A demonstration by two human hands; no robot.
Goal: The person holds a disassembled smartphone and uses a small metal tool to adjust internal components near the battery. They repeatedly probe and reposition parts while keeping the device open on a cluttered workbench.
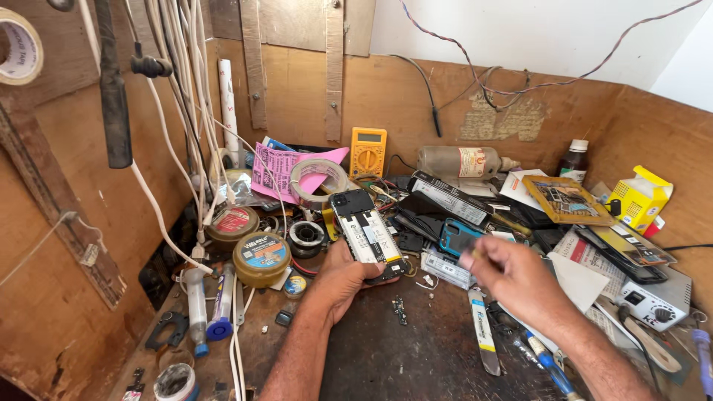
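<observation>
Phone point(366, 234) with its back cover off rests in the left hand point(343, 281), whose grip closes round its lower end, above the worktop point(416, 356). Right hand point(512, 278), right of the phone, pinches something small, too blurred to identify.

Yellow multimeter point(368, 151), pink paper point(281, 169), black opened phone point(367, 232), yellow box point(640, 196).

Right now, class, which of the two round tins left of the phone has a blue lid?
The nearer tin, beside the left hand; the farther tin has a red lid.
</observation>
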